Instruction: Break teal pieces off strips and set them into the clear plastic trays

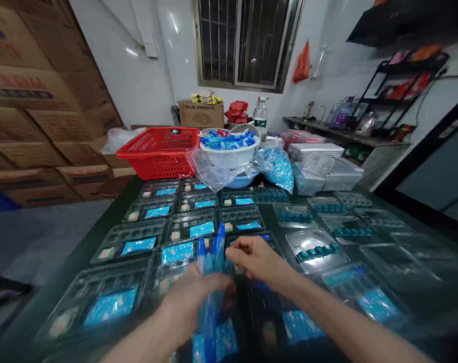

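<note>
While the left hand (193, 307) and right hand (255, 259) half-close around blurred blue packets (209, 297) (whether they grip, I cannot tell), a slip could scatter them across the trays (193, 224)

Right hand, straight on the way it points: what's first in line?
Probably the blurred blue packets just left of it: the right hand points at them, fingertips at their edge. Blur hides whether they already touch.
</note>
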`<state>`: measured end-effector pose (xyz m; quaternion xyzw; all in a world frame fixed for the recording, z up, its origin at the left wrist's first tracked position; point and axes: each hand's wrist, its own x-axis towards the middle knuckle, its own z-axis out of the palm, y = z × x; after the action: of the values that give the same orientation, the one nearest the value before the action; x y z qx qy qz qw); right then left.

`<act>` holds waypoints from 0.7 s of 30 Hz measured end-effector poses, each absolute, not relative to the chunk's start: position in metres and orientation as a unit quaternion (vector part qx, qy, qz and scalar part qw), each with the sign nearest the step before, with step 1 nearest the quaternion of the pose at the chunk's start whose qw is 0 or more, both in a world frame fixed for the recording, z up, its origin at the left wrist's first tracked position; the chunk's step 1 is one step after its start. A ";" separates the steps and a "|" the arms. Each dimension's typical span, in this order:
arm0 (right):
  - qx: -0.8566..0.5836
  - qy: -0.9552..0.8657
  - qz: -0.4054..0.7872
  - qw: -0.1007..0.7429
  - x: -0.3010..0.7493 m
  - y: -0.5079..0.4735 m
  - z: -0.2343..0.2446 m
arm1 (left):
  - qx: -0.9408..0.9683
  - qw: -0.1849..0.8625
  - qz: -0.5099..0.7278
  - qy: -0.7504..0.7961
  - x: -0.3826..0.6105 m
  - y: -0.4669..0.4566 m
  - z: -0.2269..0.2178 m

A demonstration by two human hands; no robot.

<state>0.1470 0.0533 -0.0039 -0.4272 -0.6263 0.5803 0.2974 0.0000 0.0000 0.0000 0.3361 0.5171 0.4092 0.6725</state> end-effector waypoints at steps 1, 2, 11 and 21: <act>-0.427 -0.615 0.594 0.294 0.146 0.049 -0.007 | 0.331 0.687 0.401 0.508 0.000 -0.003 -0.003; -0.427 -0.604 0.606 0.292 0.145 0.044 -0.009 | 0.323 0.698 0.396 0.502 0.000 -0.006 -0.005; -0.450 -0.533 0.614 0.369 0.185 0.051 -0.008 | 0.191 0.686 0.453 0.536 -0.024 0.002 -0.006; -0.601 -0.451 0.487 0.445 0.196 0.201 -0.052 | 0.151 0.681 0.507 0.506 -0.044 0.018 0.006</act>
<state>0.1963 0.2012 -0.0517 -0.6010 -0.4511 0.4873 0.4447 -0.0436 0.0185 0.0058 0.1505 0.5064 0.5074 0.6808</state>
